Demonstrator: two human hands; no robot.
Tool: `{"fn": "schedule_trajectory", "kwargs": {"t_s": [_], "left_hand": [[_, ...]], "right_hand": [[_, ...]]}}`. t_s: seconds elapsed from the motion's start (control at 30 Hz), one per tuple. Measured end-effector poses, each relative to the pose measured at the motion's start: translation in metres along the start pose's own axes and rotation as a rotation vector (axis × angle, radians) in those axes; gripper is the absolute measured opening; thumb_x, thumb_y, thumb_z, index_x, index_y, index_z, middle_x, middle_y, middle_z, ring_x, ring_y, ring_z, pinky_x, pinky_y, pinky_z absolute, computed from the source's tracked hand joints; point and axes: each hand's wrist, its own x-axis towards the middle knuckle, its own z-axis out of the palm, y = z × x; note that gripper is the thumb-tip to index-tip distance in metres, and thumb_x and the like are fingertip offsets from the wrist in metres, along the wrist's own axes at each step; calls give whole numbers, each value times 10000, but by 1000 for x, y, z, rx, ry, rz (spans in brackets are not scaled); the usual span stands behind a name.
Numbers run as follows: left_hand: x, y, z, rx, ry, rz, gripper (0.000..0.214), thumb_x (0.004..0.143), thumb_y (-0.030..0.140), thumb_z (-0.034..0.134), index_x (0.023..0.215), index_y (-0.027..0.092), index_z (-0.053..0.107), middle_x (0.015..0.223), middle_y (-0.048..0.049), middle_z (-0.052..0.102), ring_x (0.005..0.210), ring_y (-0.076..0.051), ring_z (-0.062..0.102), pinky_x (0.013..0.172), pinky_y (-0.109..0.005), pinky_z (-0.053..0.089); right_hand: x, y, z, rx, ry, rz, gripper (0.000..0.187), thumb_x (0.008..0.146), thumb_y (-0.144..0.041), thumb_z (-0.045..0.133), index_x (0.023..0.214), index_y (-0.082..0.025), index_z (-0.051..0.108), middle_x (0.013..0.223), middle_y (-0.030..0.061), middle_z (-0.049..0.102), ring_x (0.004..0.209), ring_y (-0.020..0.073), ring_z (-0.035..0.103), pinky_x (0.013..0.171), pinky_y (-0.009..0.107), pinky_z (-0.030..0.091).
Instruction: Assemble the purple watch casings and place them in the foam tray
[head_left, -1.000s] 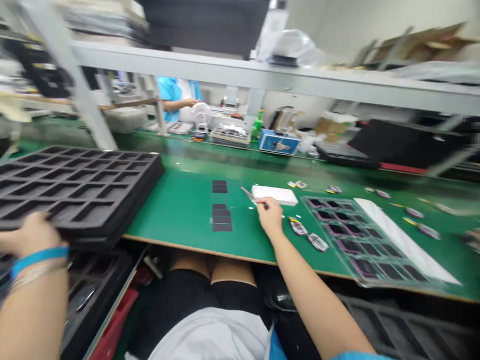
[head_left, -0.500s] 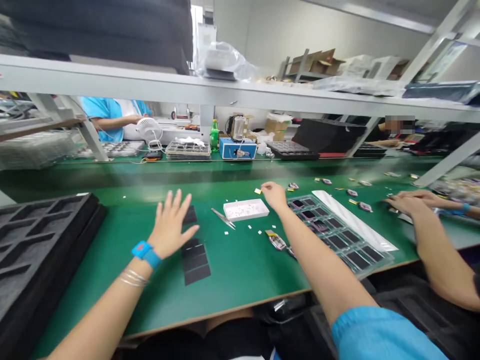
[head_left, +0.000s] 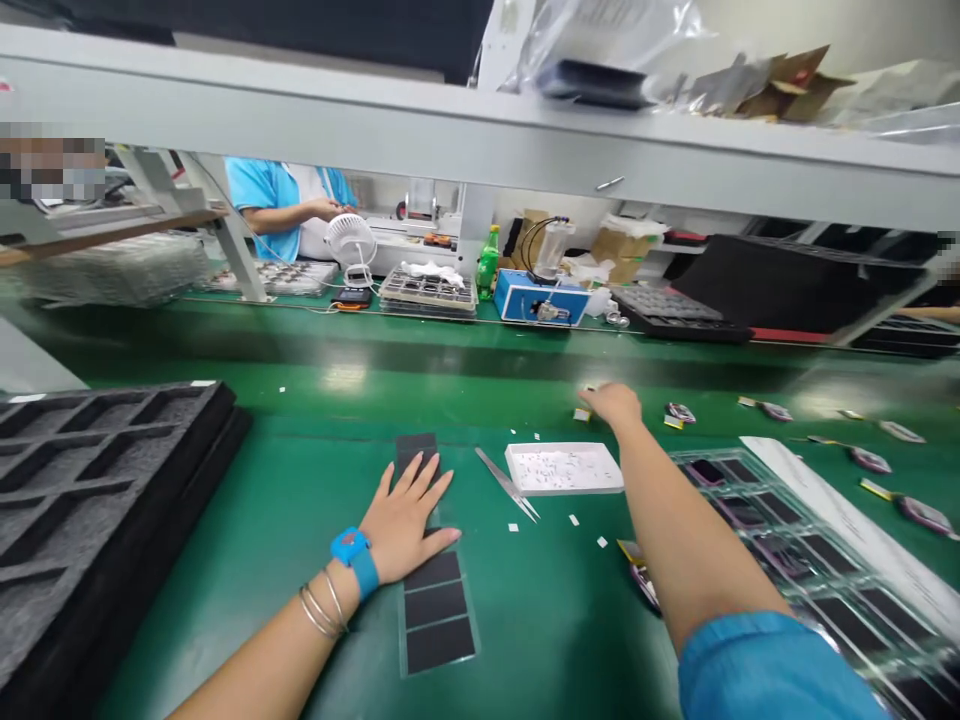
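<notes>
Left hand (head_left: 399,528) spread wide and palm down, nothing gripped: it lies over the strip of black rectangles (head_left: 435,602) left of the frame's centre, hiding part of it and apparently resting there. A second ago that hand was at the black foam tray (head_left: 142,540) on the left of the frame, which now stands untouched. Right of centre, the right hand (head_left: 616,405) has let go of the tweezers (head_left: 504,481), which lie on the green surface (head_left: 540,620) in mid-frame, just beside the small white tray (head_left: 568,490). Its fingers are bunched at a small yellow-and-white piece (head_left: 582,415) (whether they pinch it I cannot tell, since the fingertips point away from view). For the work, this seems to mean a switch from tool to bare fingers, with the left hand perhaps steadying the strip. Several white chips (head_left: 574,520) lie loose just below the white tray.
</notes>
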Motion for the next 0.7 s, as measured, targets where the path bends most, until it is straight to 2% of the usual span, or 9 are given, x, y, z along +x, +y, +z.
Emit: {"fn": "schedule_trajectory", "kwargs": {"t_s": [0.1,0.17,0.2,0.27,0.33,0.43,0.5,0.57,0.7], "left_hand": [[0,-2,0,-73,22,-6,683,825,523,485,1419,226,322,1513,-94,203,1401,-307,107,1095,-588,62],[-1,-2,-7,-191,77,-7,711,794,491,552,1409,202,345,1509,-115,217,1402,-310,93,1100,-576,66],[-3,-1,-11,-285,129,-5,724,780,478,579,1405,193,352,1508,-121,224,1403,-306,93,1107,-560,80],[-8,1,-22,-572,254,-9,729,778,461,593,1408,192,345,1495,-126,270,1394,-291,159,1116,-511,150],[-16,4,-32,-944,296,-23,723,784,438,602,1413,200,334,1440,-136,382,1336,-284,322,1090,-471,264],[-30,9,-37,-1373,159,-67,654,754,372,666,1341,178,453,1290,-151,553,1173,-299,523,983,-444,423],[-36,10,-36,-1486,85,-87,537,734,325,699,1232,171,571,1232,-138,601,1126,-301,558,942,-425,461],[-40,11,-33,-1519,81,-83,450,715,272,725,1147,184,637,1203,-112,625,1120,-282,565,963,-399,447],[-39,11,-29,-1611,119,-99,470,669,207,765,1125,199,652,1137,-97,664,1057,-250,605,946,-363,459]], "right_hand": [[-22,-25,-8,118,3,-73,345,714,-257,633,1029,-116,624,962,126,674,872,203,652,746,271,503],[-59,-43,-12,281,-24,-172,399,708,-277,638,1083,-155,582,987,73,667,840,158,650,740,242,515],[-83,-52,-12,476,-56,-254,408,687,-270,656,1070,-153,577,966,71,666,822,160,648,732,253,523],[-139,-66,-11,785,-225,-402,411,657,-282,690,1035,-169,577,891,52,667,801,170,643,729,284,535],[-192,-76,-8,870,-377,-491,376,662,-255,689,1018,-192,587,882,37,660,784,161,637,722,288,537],[-245,-82,-3,845,-425,-618,353,670,-194,664,1016,-216,600,911,29,647,799,160,623,740,302,533],[-259,-81,1,800,-354,-676,354,666,-176,655,1015,-218,610,909,30,640,804,169,610,749,316,528],[-260,-78,5,774,-296,-700,356,672,-178,655,1023,-220,614,917,36,636,828,182,602,757,329,524],[-254,-72,12,797,-369,-715,438,716,-196,660,1142,-250,576,1021,42,630,913,187,596,817,341,511]]}}
